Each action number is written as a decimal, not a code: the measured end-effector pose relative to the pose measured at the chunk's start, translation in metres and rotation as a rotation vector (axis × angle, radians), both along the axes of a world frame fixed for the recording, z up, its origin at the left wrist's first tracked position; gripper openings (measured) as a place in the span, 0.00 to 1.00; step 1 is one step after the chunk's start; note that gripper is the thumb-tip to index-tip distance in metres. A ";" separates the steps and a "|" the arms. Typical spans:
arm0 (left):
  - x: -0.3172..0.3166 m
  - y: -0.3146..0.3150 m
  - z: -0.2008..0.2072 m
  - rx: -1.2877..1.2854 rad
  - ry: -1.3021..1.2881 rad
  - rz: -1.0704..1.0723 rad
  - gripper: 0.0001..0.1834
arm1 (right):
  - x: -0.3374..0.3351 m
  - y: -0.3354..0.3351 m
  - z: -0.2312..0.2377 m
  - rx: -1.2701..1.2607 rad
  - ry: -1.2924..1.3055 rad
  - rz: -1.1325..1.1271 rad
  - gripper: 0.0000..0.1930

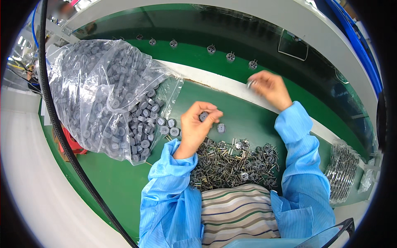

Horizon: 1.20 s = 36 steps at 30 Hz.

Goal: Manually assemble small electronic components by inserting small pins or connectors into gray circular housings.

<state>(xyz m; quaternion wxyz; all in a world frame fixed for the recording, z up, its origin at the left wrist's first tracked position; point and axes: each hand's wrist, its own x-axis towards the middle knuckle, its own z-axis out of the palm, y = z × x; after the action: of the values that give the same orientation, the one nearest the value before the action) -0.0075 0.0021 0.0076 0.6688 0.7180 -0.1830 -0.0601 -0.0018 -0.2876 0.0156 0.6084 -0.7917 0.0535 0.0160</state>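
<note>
My left hand (195,129) pinches a dark grey round plastic cap (203,116) between thumb and fingers, above the green work surface. Just right of its fingertips lies another grey cap (221,127), which looks fitted with metal pins. Out over the white rail, my right hand (271,89) is closed at the fingertips on a small pale, shiny piece (250,84), too blurred to name. Close to my body, below both hands, spreads a heap of small dark parts with metal pins (231,163). Several loose grey caps (171,122) lie left of my left hand.
A large clear bag of grey caps (95,99) lies open at the left, spilling caps. Beyond the white rail (206,80), several pinned round parts (230,57) stand spaced along a green strip. A black cable (62,128) crosses the left side. Clear-wrapped metal parts (342,171) lie at right.
</note>
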 end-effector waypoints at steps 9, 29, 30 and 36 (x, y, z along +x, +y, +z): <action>0.009 0.009 -0.009 -0.315 0.349 0.000 0.22 | 0.009 -0.025 -0.016 -1.052 -0.547 -0.446 0.10; 0.009 0.001 0.005 -0.394 0.404 -0.067 0.23 | -0.048 0.061 0.038 -0.486 -0.060 0.781 0.12; 0.010 0.001 0.006 -0.393 0.396 -0.066 0.23 | -0.051 0.062 0.040 -0.448 -0.019 0.849 0.10; 0.010 0.007 0.015 -0.360 0.435 -0.107 0.23 | -0.060 0.078 0.027 -0.582 -0.181 0.922 0.08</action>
<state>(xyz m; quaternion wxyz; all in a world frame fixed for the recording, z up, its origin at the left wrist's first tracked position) 0.0026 0.0088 0.0226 0.8048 0.5474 -0.0807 -0.2147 -0.0622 -0.2095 0.0421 0.2964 -0.8669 -0.3489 0.1972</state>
